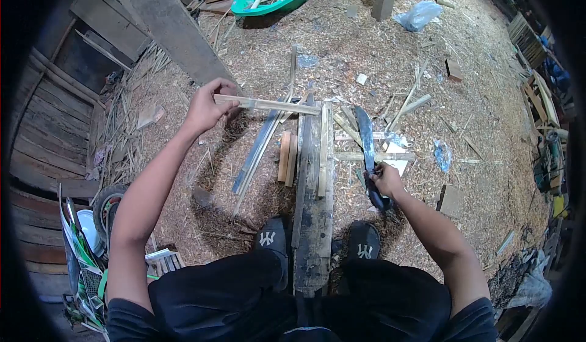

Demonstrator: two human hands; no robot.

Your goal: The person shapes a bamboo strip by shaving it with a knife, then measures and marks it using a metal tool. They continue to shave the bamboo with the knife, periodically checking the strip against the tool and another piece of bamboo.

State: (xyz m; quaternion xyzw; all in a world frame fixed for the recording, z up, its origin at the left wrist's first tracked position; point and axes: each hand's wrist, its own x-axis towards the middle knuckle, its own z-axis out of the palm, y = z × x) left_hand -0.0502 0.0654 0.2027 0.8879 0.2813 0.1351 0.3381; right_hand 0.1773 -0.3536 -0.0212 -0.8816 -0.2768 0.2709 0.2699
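My left hand (212,107) is closed on one end of a bamboo strip (274,105), which reaches right until its far end meets the wooden beam (314,232) between my legs. In my right hand (387,180) is the dark handle of a machete (366,136), its blade pointing away from me, just right of the beam. Along the top of the beam lies another bamboo piece (324,153). Two short wood blocks (284,157) lie against the beam's left side. Part of the machete's handle is hidden by my fingers.
Bamboo strips (256,150) lie left of the beam, and more sticks (410,107) lie to the right. A slanted wooden post (174,31) stands at the upper left. A green tub (287,3) and a plastic bag (419,16) sit farther off on the shaving-covered ground.
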